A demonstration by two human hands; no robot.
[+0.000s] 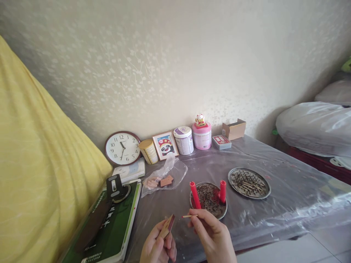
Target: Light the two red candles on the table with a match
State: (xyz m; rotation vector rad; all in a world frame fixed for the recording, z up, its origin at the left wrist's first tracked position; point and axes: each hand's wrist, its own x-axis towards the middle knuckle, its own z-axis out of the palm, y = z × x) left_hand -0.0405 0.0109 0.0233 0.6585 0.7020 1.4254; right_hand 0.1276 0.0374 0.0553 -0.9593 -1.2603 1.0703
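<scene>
My left hand is closed around a small matchbox, its dark striking side turned toward my right hand. A single match is pinched in my right hand, its red head pointing left at the box but apart from it. Just beyond my right hand, a round metal plate carries two red candles, a left candle that leans and a right candle that is upright. No flame shows on either wick or on the match.
Farther right, another metal plate holds several used matches. A clear plastic bag with matchboxes lies left of centre. A green book is at the left. A clock, tins, a picture frame and a cardboard box line the wall.
</scene>
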